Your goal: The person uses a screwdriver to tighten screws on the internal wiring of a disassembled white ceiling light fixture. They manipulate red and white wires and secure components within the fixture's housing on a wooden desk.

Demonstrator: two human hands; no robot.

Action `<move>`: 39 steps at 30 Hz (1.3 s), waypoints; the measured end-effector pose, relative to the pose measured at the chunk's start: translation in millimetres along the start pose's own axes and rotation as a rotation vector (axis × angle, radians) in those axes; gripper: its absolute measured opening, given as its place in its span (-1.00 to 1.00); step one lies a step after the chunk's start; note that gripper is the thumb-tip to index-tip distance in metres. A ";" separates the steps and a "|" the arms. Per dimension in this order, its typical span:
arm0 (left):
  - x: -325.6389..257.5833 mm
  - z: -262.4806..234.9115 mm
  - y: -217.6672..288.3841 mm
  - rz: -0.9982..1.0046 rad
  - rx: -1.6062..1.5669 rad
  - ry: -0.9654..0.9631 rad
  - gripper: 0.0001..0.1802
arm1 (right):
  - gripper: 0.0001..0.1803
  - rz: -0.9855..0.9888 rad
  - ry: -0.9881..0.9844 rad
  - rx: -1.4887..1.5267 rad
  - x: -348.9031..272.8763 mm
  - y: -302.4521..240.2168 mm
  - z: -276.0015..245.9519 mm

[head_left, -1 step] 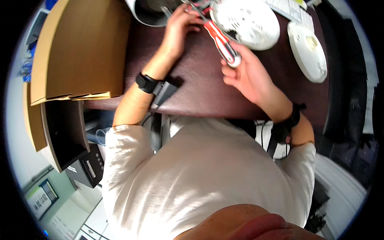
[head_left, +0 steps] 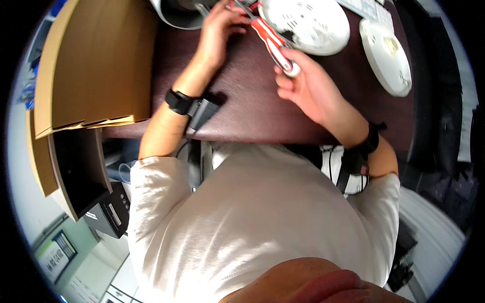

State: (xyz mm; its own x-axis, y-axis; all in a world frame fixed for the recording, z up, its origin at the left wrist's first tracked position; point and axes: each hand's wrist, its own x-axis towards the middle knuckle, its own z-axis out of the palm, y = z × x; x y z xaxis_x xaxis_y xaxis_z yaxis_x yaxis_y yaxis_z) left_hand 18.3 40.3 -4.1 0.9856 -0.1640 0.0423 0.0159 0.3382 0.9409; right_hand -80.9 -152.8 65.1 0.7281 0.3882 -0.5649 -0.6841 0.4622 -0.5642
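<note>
Left forearm reaches forward over dark red table (head_left: 247, 113); left hand (head_left: 217, 31) near screwdriver (head_left: 274, 45) shaft, fingers part-curled, cannot tell whether gripping. Right forearm angles inward; right hand (head_left: 314, 86) grips handle end, shaft slanting up-left toward left hand. Around: cardboard box (head_left: 103, 63) bounding left side, grey bin (head_left: 174, 20), round white cover (head_left: 326, 33) beside screwdriver, keyboard (head_left: 368, 11), white disc (head_left: 384, 60).

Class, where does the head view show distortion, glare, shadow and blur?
Head view: the cardboard box has bowed edges, and the picture's corners go black; head view: the white shirt washes out toward lower left; head view: a dark shadow falls on the table beside the wrist device; head view: the right hand looks slightly blurred.
</note>
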 end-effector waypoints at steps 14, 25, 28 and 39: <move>12.1 5.3 4.2 -0.037 -0.017 -0.032 -0.48 | -0.56 -0.391 0.212 -0.305 18.5 4.0 -14.9; 7.9 16.0 1.5 0.007 0.051 0.005 -0.53 | -0.57 -1.007 0.413 -1.231 36.9 -4.8 -26.4; 7.4 12.5 -0.6 0.018 0.059 0.030 -0.56 | -0.60 -1.081 0.451 -1.258 37.4 -4.7 -18.2; 23.3 37.2 -14.3 0.101 0.039 0.131 -0.55 | -0.68 -1.370 0.440 -1.623 52.7 -58.4 -47.3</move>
State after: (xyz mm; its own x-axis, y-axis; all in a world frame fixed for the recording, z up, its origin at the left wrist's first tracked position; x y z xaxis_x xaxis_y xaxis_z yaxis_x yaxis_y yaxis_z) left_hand 34.8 -2.8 -4.1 0.9954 -0.0075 0.0959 -0.0889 0.3100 0.9466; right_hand -4.5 -197.1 39.8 0.7705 0.2258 0.5962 0.5143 -0.7727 -0.3720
